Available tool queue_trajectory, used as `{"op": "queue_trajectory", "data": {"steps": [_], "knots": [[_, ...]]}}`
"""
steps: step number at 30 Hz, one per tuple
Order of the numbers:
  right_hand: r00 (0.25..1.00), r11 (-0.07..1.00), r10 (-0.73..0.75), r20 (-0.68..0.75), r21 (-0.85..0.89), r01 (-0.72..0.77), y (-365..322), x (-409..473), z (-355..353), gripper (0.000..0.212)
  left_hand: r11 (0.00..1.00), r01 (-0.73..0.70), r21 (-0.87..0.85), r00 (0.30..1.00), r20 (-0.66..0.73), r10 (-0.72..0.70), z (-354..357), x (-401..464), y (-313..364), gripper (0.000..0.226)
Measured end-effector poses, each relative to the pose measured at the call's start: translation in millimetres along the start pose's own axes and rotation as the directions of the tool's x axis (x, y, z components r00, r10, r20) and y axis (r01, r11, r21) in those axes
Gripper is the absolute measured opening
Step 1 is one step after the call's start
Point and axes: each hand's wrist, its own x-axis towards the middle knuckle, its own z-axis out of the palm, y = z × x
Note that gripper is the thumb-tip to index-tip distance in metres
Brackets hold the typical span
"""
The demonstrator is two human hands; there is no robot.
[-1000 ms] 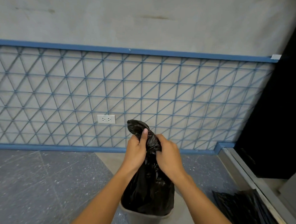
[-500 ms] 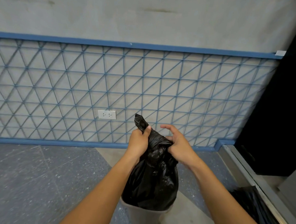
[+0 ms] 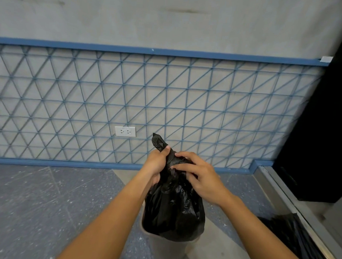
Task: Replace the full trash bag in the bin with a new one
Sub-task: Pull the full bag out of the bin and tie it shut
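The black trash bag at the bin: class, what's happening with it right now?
A person is closing up the full black trash bag, which sits in the grey bin. The left hand grips the gathered neck, its tail sticking up, while the right hand works its fingers at the twisted top. More black plastic lies on the floor to the right.

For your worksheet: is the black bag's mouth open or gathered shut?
Gathered shut: the left hand grips the black bag at its bunched neck; the right hand pinches there.
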Motion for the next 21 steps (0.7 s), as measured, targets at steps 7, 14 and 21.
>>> {"op": "queue_trajectory", "data": {"steps": [7, 14, 21], "knots": [[0.994, 0.914, -0.038, 0.1, -0.398, 0.075, -5.6, -14.2, 2.8, 0.094, 0.996, 0.079, 0.042, 0.996, 0.047, -0.081, -3.2, 1.0, -2.9, 0.024], [0.908, 0.883, -0.362, -0.211, -0.39, 0.261, 0.7, -1.1, 29.1, 0.017, 0.992, 0.105, 0.074, 0.992, 0.059, -0.109, -5.1, 2.3, 3.1, 0.032], [0.823, 0.521, 0.5, -0.268, 0.853, -0.039, -34.6, 3.5, 22.8, 0.032, 0.998, 0.042, 0.051, 0.998, -0.049, -0.039, -0.4, 9.6, -4.2, 0.033]]}}
